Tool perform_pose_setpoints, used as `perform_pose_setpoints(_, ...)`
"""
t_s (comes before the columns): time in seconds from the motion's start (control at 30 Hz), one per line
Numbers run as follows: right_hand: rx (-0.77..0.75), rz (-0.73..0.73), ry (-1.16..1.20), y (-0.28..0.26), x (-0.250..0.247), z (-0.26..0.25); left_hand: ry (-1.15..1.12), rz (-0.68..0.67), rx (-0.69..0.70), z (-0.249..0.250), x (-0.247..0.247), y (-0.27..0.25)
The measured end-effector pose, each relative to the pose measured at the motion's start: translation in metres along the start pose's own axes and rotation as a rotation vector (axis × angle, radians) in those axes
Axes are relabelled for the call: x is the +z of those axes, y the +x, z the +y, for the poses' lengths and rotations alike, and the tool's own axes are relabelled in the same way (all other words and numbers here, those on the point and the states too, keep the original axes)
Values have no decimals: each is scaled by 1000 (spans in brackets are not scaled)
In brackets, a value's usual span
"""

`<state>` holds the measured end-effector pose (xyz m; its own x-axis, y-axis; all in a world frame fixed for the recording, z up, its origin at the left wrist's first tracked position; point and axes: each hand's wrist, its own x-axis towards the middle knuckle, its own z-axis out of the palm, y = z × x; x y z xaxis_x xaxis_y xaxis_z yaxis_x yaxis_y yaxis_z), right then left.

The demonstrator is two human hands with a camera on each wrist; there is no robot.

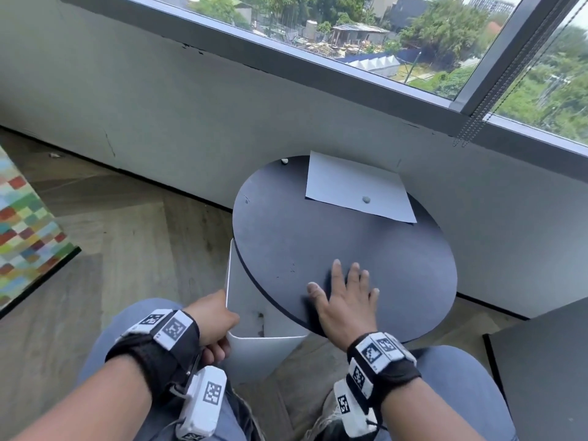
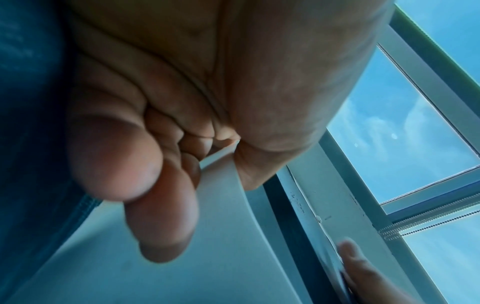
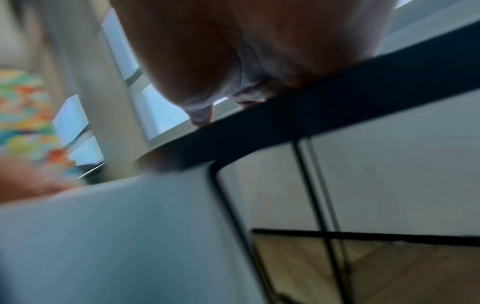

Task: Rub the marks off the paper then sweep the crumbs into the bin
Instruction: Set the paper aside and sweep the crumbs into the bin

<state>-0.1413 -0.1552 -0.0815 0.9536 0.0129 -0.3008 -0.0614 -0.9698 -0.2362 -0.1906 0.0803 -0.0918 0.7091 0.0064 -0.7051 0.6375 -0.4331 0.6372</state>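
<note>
Matt black table top (image 1: 318, 237), smooth white paper (image 1: 350, 186), smooth white bin (image 1: 254, 351).

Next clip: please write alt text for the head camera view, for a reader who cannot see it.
A seated person's right hand lies flat on a round black table near its edge, while the left hand grips the rim of a white bin held under that edge. Farther back lies a white paper with a small grey eraser.

paper (image 1: 356, 186) on table (image 1: 318, 243), bin (image 1: 254, 338) below edge
</note>
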Motion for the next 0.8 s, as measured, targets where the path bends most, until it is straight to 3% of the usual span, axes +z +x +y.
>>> perform_pose_setpoints(0.17, -312, -91, -111, -27, 25, -54, 42, 14, 38, 2, -1, -5)
perform_pose_setpoints(0.3, -639, -163, 19, -36, 14, -65, 39, 2, 53, 4, -4, -11)
perform_pose_setpoints(0.37, -622, -116, 101, -21, 0, -60, 46, -3, 54, 1, -3, -7)
perform_pose_setpoints(0.43, -430, -61, 140, 8, -13, -51, 46, -2, 43, -1, -2, -2)
perform_pose_setpoints(0.5, -253, -60, 27, 31, -17, -45, 28, 13, 30, -2, -2, -1)
perform_pose_setpoints(0.57, -196, -74, -98, 38, -8, -45, 10, 22, 18, -3, -1, 0)
perform_pose_setpoints(0.67, -268, -88, -121, 15, 11, -58, 10, 24, 25, -2, -1, 2)
perform_pose_setpoints(0.8, -595, -167, -114, -36, 30, -64, 29, 24, 22, 0, -3, -3)
